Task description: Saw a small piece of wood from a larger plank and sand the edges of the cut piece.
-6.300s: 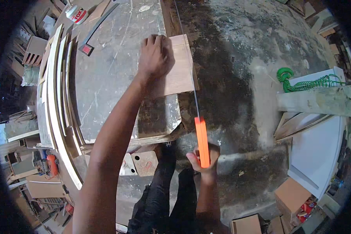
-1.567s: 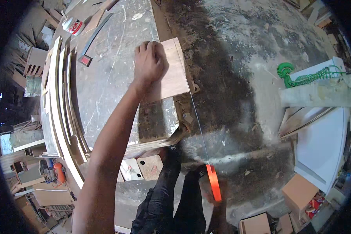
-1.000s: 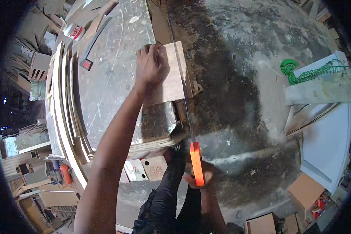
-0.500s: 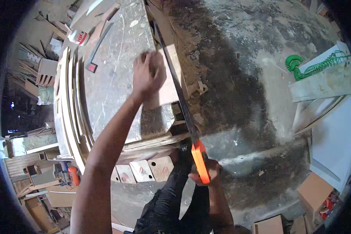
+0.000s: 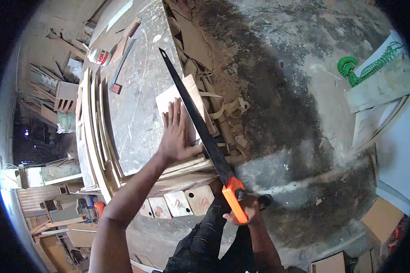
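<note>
Left hand (image 5: 175, 139) outspread on board (image 5: 168, 94), right hand (image 5: 249, 207) gripping saw (image 5: 197, 116), white tub (image 5: 99, 57) (contents unclear)

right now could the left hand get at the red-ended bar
Probably yes: the left hand is spread over the wooden board, and nothing visible blocks the tabletop toward the red-ended bar.

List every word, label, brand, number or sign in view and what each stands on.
White tub with red band: printed lettering, not copied out here.
Whitish panel with dark hole: small red marking, too small to read.
Tan panel beside it: small red marking, too small to read.
Dark footwear: pale marking, too small to read.
Handsaw: no lettering that I can make out.
</note>
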`<state>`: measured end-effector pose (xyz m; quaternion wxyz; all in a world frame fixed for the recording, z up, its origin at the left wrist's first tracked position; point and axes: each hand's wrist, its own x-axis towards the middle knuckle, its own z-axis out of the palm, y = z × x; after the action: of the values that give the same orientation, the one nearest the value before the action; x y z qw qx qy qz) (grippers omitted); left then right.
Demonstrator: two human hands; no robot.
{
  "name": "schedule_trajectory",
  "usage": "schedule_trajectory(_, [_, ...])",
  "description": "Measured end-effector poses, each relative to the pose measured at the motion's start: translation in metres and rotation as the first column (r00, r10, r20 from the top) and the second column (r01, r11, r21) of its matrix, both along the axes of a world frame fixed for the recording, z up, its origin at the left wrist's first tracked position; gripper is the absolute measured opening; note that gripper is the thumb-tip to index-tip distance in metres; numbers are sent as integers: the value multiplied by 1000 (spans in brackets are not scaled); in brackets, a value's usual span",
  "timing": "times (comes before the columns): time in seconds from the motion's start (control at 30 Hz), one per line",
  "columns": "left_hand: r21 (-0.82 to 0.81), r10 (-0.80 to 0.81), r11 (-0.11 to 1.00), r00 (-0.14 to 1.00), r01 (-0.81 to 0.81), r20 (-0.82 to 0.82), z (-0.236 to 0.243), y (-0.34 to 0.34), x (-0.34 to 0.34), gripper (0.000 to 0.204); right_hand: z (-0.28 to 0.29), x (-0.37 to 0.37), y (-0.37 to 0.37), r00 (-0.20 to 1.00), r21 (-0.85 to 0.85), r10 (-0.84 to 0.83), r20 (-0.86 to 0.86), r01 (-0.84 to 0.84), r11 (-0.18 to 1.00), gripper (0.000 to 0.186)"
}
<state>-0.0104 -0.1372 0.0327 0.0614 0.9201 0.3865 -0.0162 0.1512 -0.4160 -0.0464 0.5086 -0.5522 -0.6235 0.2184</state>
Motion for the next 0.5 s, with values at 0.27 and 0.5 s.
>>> schedule_trajectory(0.27, [-20,10,1000,994,-12,-111,15,-28,-2,123,-21,-25,-34,995,43,4,-100,0,999,43])
schedule_trajectory(0.5, [-39,-136,991,967,130,-217,18,-20,-5,109,-25,-23,-34,997,104,5,-73,3,995,45])
